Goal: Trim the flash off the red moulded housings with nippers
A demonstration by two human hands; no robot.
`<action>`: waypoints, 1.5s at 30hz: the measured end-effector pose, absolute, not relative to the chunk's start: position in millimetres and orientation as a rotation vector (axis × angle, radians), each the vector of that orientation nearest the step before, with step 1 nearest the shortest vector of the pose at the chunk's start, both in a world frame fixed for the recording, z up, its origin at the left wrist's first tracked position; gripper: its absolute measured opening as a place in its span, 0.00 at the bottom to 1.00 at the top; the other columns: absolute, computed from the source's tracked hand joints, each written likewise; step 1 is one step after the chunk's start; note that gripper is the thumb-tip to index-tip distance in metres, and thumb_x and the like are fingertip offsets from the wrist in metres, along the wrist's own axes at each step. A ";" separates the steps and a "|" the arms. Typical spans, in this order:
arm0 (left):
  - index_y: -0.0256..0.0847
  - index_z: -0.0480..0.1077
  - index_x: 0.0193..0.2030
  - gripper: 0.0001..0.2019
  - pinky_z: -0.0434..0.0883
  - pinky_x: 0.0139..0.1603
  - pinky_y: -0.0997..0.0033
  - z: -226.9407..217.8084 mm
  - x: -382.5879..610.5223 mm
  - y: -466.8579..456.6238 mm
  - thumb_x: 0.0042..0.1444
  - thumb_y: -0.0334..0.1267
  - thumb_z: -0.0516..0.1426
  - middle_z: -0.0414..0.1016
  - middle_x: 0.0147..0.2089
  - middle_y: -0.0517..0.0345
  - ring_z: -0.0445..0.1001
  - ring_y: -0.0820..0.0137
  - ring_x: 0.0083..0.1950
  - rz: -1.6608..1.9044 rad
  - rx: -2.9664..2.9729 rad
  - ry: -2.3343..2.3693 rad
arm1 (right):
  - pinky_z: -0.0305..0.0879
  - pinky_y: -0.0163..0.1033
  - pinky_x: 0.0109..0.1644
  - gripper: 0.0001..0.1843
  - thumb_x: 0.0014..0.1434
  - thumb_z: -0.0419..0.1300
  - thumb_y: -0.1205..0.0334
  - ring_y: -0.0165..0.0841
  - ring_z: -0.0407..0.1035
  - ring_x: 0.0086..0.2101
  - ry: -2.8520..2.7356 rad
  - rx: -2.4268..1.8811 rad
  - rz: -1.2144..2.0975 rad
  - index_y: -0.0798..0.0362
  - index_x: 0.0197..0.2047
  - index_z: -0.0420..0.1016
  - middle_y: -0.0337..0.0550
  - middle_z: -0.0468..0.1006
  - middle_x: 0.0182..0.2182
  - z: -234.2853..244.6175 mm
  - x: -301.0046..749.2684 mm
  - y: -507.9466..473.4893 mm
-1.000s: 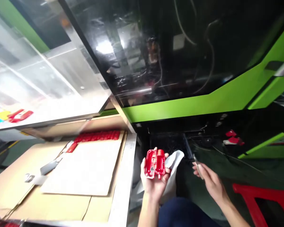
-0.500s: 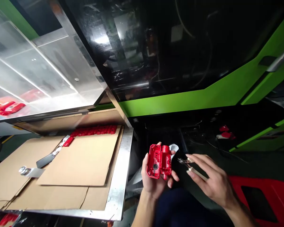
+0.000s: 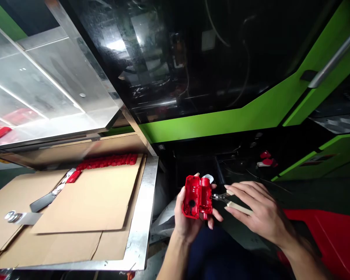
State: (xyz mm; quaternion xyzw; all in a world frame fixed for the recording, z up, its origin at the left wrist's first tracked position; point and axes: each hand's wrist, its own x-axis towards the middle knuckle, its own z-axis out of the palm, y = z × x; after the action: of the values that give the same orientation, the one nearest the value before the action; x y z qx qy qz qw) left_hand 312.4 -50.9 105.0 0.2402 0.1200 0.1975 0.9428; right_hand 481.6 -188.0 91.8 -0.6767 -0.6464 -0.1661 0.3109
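Note:
My left hand (image 3: 184,221) holds a red plastic housing (image 3: 196,197) from below, its hollow ribbed inside facing up. A dark round spot shows in the housing's left half. In my right hand (image 3: 258,214) is a pair of cutting pliers (image 3: 221,197) with pale handles, the handles spread between thumb and fingers. The plier jaws are at the right edge of the housing; whether they touch it I cannot tell. Behind the housing a small white piece (image 3: 207,178) shows, partly hidden.
Left stands a metal table (image 3: 147,217) with cardboard sheets (image 3: 90,202) on it. A row of red parts (image 3: 111,160) lies along its back. A dark-and-green machine (image 3: 192,131) rises ahead. Red and white pieces (image 3: 267,159) lie low at right, above a red container (image 3: 332,241).
My right hand has brought the pliers left, up to the housing's right edge. My left hand still holds the housing. The view has shifted, so the table appears further left.

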 end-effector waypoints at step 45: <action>0.53 0.55 0.70 0.27 0.70 0.17 0.74 105.8 299.4 -48.9 0.68 0.56 0.39 0.72 0.58 0.38 0.80 0.57 0.31 0.533 0.465 0.205 | 0.63 0.42 0.57 0.24 0.63 0.62 0.62 0.37 0.66 0.52 -1.648 -1.696 -0.207 0.60 0.60 0.67 0.50 0.73 0.50 101.5 472.6 -186.6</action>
State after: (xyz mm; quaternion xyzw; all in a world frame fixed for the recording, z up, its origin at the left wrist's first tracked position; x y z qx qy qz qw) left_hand 299.4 -48.9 105.8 0.2274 0.1000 0.2604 0.9330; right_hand 472.6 -186.6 101.5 -0.6625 -0.6437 -0.0807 0.3745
